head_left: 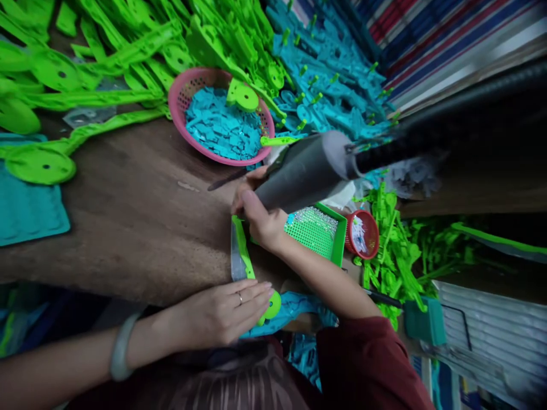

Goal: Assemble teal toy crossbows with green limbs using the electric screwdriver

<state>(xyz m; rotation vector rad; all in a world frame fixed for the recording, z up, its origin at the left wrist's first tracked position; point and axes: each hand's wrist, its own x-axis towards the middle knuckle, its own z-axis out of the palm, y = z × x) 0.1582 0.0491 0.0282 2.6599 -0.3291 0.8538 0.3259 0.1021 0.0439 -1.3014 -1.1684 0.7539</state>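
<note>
My left hand (224, 312) lies flat with fingers stretched out, pressing down on the near end of a long green plastic part (243, 250) that rests on the wooden table (141, 228). The part's round end (272, 306) shows just past my fingertips. My right hand (258, 213) is closed around the grey barrel of a powered hand tool (305, 168), whose tip meets the far end of the green part. A black hose (448, 122) runs from the tool to the right.
A pink basket (179, 94) of small blue pieces stands behind the tool. Heaps of green parts (106, 51) and blue parts (337, 62) fill the back. A green tray (318, 230), a small red basket (363, 233) and more green parts (397, 256) lie right. A blue mat (25, 208) sits left.
</note>
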